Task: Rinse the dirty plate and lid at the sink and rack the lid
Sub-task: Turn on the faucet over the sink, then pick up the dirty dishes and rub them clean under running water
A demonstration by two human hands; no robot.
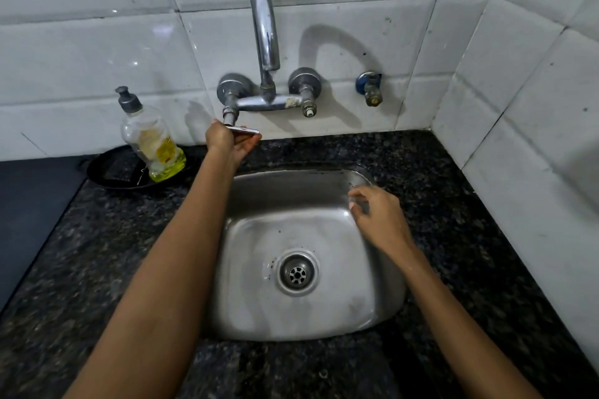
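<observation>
1. At the centre of the frame we see a steel sink (pixel 246 301) set into a dark speckled worktop (pixel 460 204), its basin bare down to the round drain (pixel 297 274).
2. Our left hand (pixel 227 142) reaches to the upper middle of the frame, under the left valve of the wall-mounted tap (pixel 264 42). Its grip is closed on the flat tap handle (pixel 243 130): the handle's thin metal edge shows just above the curled fingers.
3. Our right hand (pixel 379 220) hangs over the right rim of the sink. The thumb and fingers are curled narrowly together. Something glassy or wet glints by the fingertips (pixel 355 204), but we cannot tell whether the grip holds anything.
4. We cannot pick out a plate or a lid for certain. The only dish-like thing in view is a dark round pan (pixel 113 172) at the left middle of the frame, well apart from both hands.
5. A clear pump bottle (pixel 152 142) with yellow liquid stands tilted in that pan, against the white tiled wall (pixel 81 58).
6. A small blue-collared stopcock (pixel 369 87) sits on the wall right of the tap.
</observation>
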